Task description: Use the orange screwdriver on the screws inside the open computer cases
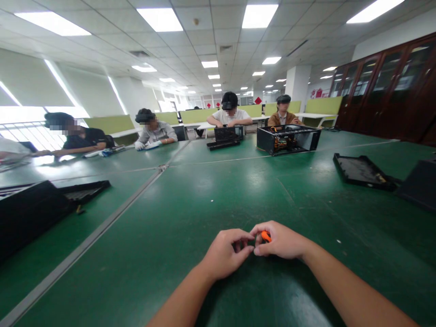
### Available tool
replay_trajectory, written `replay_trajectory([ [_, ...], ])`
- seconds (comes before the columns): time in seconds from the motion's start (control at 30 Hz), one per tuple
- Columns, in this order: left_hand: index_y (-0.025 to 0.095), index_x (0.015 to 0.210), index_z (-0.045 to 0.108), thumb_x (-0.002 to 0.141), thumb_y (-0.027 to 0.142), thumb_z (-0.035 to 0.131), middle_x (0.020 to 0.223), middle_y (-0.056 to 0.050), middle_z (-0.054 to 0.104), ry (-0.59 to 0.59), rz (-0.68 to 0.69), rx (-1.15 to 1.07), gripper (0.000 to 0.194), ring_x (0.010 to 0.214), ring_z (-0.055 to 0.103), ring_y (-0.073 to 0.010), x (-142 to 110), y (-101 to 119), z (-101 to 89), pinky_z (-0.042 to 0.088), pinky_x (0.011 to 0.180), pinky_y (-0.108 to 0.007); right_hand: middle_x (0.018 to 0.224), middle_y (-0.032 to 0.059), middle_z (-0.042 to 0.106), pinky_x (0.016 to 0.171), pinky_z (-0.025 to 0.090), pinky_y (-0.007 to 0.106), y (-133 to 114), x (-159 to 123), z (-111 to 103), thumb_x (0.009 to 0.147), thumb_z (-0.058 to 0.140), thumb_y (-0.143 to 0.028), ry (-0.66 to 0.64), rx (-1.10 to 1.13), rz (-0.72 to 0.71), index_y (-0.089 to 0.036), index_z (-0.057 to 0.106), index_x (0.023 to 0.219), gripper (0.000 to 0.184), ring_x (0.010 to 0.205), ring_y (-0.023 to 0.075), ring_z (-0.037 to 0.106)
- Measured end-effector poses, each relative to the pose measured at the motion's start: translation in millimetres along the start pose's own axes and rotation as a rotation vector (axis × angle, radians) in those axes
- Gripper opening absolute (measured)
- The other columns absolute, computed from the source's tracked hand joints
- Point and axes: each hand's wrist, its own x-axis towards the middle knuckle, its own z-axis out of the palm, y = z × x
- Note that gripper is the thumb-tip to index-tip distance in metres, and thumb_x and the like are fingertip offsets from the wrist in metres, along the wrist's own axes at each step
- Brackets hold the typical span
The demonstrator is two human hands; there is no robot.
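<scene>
Low in the head view, my left hand (225, 252) and my right hand (285, 240) meet fingertip to fingertip just above the green tabletop (153, 254). A small bright orange object (266, 236) shows between the thumb and fingers of my right hand; most of it is covered, so its kind is unclear. The left hand's fingers are curled, thumb and forefinger tips close together beside the right fingertips. Whatever lies between them is too small or hidden to make out.
To the left lies a black computer case (30, 213) beside a black panel (86, 190). An opened computer case (288, 140) stands across the table. At right are a black tray-like panel (364, 170) and a dark box (420, 184). Several people sit around the far and left edges.
</scene>
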Motion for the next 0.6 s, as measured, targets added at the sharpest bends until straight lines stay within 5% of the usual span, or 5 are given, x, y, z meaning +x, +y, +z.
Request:
replay_trajectory([
  [0.6,0.018,0.096,0.074,0.085,0.026,0.062,0.075,-0.002,0.069,-0.033,0.01,0.018,0.018,0.062,0.057,-0.0124,1.2,5.9,-2.3,0.045,0.062,-0.023,0.067,-0.0041,0.063,0.055,0.038,0.021,1.5,0.2,-0.6,0.072,0.072,-0.018,0.011,-0.04,0.005,-0.017,0.068,0.101,0.03,0.057,0.01,0.053],
])
